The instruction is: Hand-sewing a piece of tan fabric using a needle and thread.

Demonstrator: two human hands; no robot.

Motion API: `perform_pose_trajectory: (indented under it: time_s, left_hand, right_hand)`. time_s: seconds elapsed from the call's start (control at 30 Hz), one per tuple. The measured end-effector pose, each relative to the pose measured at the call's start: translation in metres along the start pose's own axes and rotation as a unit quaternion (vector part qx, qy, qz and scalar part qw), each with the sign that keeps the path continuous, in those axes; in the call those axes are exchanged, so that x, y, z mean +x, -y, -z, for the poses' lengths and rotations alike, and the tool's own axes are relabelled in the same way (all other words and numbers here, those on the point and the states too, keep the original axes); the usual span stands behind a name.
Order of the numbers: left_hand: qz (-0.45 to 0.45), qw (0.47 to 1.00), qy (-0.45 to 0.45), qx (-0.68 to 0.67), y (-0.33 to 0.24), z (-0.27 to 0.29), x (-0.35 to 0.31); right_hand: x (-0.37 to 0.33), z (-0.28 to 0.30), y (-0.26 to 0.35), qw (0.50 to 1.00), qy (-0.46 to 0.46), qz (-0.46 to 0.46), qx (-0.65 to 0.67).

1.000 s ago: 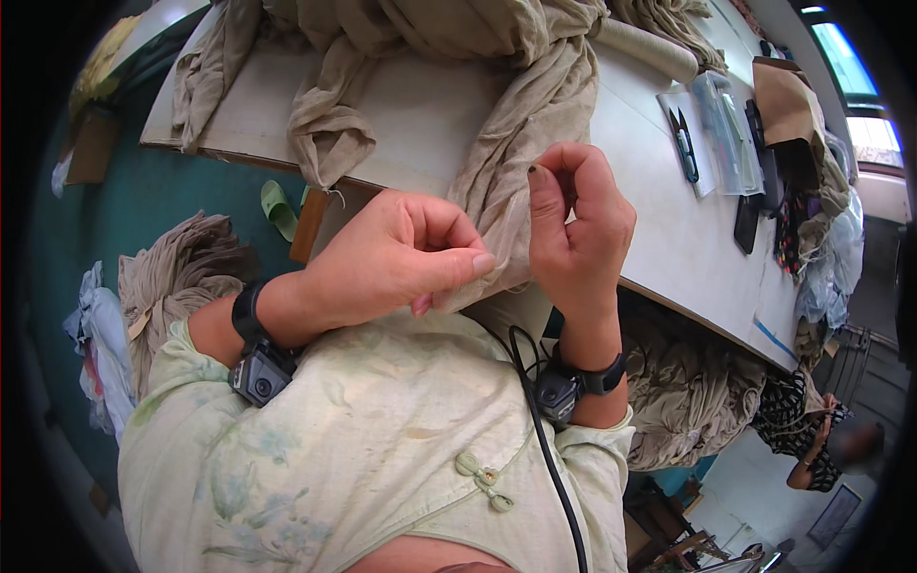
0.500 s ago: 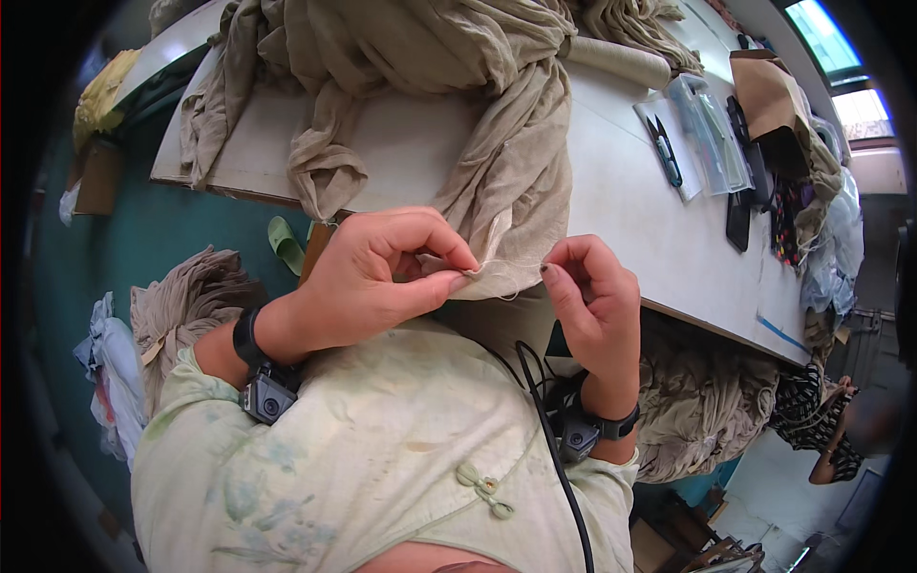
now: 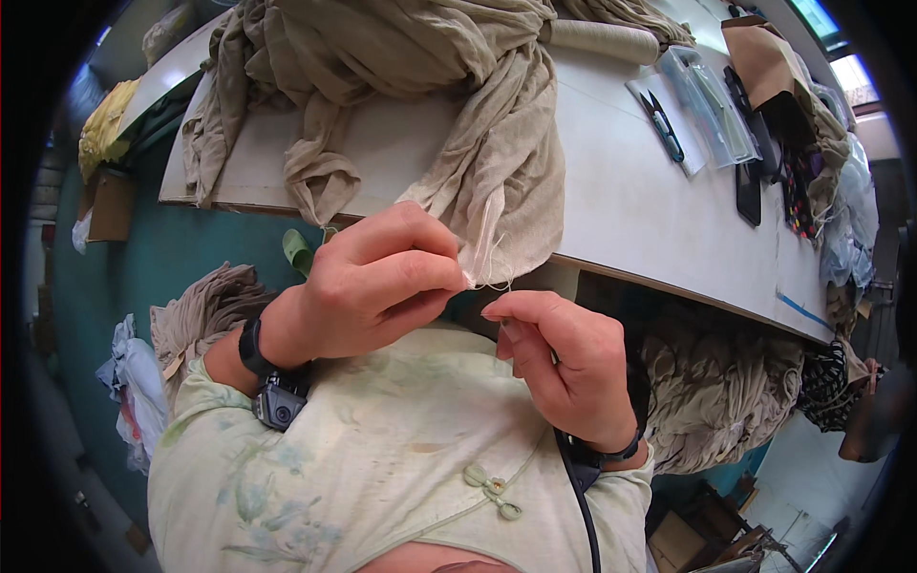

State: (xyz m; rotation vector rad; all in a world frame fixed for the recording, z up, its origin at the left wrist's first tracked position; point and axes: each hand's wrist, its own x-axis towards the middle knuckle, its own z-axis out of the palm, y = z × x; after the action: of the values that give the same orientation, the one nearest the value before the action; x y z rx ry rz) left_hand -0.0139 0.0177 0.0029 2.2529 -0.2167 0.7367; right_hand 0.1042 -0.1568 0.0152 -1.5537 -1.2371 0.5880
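Observation:
A length of beige cloth (image 3: 511, 172) hangs over the table's near edge, its lower corner drawn toward me. My left hand (image 3: 387, 277) pinches that corner at the hem between thumb and fingers. Fine pale thread (image 3: 497, 272) loops loosely from the hem, and one strand runs down to my right hand (image 3: 564, 358). The thumb and index finger of my right hand are pressed together just below and right of the corner. A tiny dark spot shows at those fingertips; I cannot tell what it is.
On the white table (image 3: 630, 191) lie thread snips (image 3: 662, 126), a clear plastic box (image 3: 709, 105), a fabric roll (image 3: 604, 41) and a brown paper bag (image 3: 764, 67). Cloth bundles (image 3: 716, 401) lie below the table. A green slipper (image 3: 297, 251) is on the floor. A black cable (image 3: 580, 497) crosses my front.
My right hand has moved down and a little left, turning its knuckles up. My left hand keeps its pinch on the cloth corner and has rolled over slightly.

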Motion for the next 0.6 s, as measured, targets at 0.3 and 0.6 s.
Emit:
perform_pose_trajectory:
  time_s: [0.3, 0.6]
  left_hand:
    - [-0.053, 0.998, 0.01, 0.014, 0.0038, 0.0054, -0.001]
    - [-0.052, 0.999, 0.003, 0.011, 0.0046, 0.0057, -0.003]
  right_hand:
    - [0.0031, -0.0072, 0.0015, 1.0, -0.006, 0.009, -0.03]
    - [0.0048, -0.0079, 0.0024, 0.999, -0.003, 0.014, -0.04]
